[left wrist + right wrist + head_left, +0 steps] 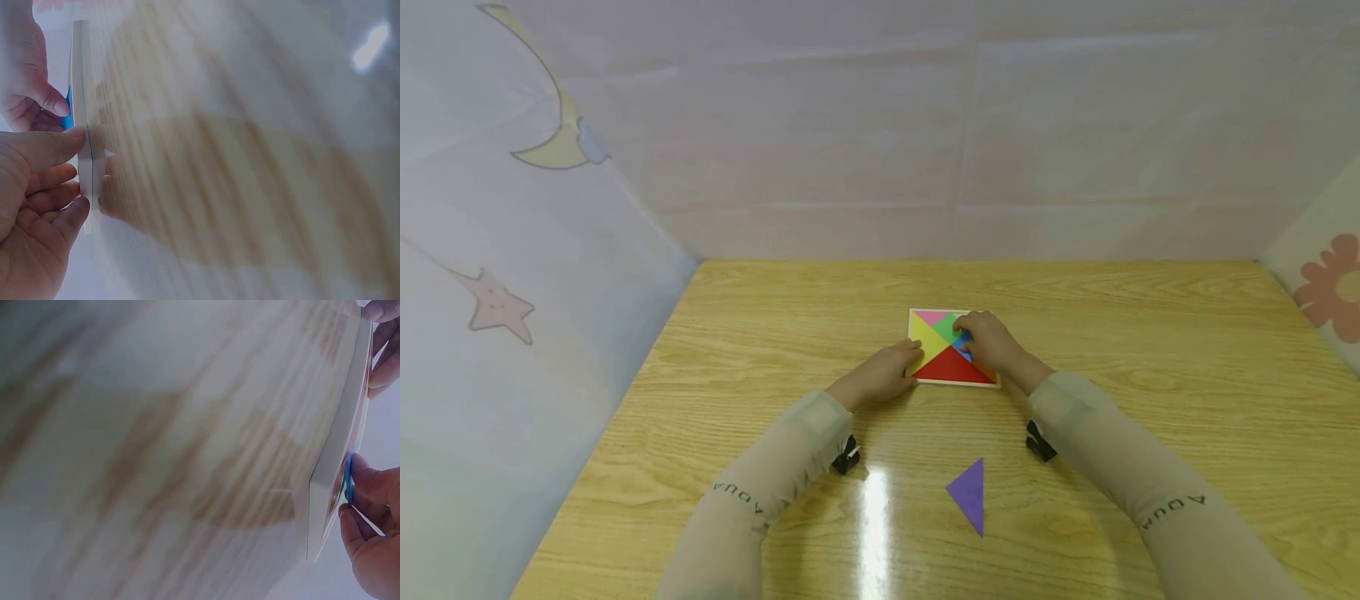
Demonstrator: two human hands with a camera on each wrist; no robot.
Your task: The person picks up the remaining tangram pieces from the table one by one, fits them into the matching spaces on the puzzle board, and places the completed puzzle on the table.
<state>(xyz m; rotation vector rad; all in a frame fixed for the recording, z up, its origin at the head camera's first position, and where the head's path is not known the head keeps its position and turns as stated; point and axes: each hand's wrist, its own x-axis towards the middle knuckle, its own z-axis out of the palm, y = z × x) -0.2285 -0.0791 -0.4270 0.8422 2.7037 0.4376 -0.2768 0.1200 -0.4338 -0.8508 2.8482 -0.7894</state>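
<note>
A tangram board (955,384) with a pale rim lies mid-table in the head view. In it are a large red triangle (953,368), a yellow triangle (927,335), a green piece (947,327), a pink piece (931,317) and an orange strip by the right edge. My left hand (883,372) grips the board's near left corner, thumb at the near side and fingers along the left edge. Over the right part, my right hand (995,343) pinches a thin blue tangram piece (349,478) between thumb and fingers, on edge in the right wrist view. Its full outline is hidden.
A purple triangle (968,497) lies loose on the wooden table (760,333), nearer the body than the board. Black wrist devices (846,457) sit under both cuffs. A pale cloth wall (850,150) rises behind the table, with printed sheets at the sides.
</note>
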